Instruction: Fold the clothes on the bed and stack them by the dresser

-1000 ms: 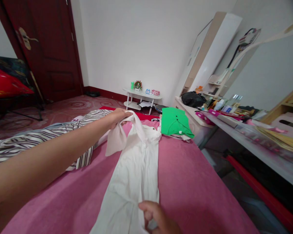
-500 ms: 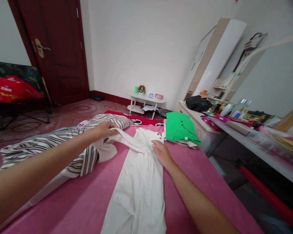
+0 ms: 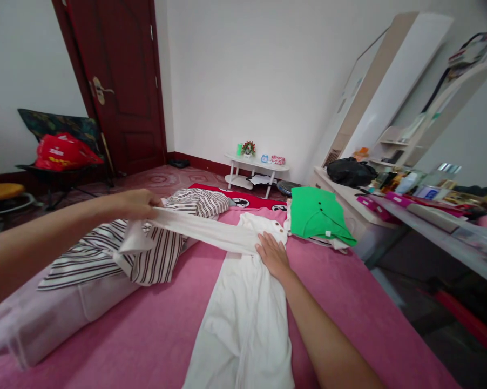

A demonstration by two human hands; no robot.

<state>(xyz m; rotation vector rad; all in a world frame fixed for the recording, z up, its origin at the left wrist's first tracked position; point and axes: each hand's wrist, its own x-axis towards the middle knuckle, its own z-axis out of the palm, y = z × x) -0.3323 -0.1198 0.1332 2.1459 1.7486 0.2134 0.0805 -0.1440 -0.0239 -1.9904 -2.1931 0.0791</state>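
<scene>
A long white garment with brown buttons (image 3: 239, 319) lies lengthwise on the pink bedspread (image 3: 146, 335). My left hand (image 3: 140, 204) is closed on one of its sleeves, which stretches taut to the left, with the cuff end hanging below my fingers. Flat on the garment near its buttons rests my right hand (image 3: 272, 255), fingers spread. Beyond it, to the right, is a folded green top (image 3: 318, 213) on a stack of folded clothes. Black-and-white striped cloth (image 3: 158, 254) lies bunched beneath and beside my left hand.
A desk (image 3: 438, 237) crowded with bottles and boxes runs along the right side. Past the bed's far end stands a small white table (image 3: 257, 162) with a plant. At the left are a folding chair holding a red bag (image 3: 67, 151) and a dark red door (image 3: 122, 81).
My left hand has moved left, pulling the sleeve out straighter and longer. My right hand's fingers have flattened and spread on the garment. The head view has turned somewhat left.
</scene>
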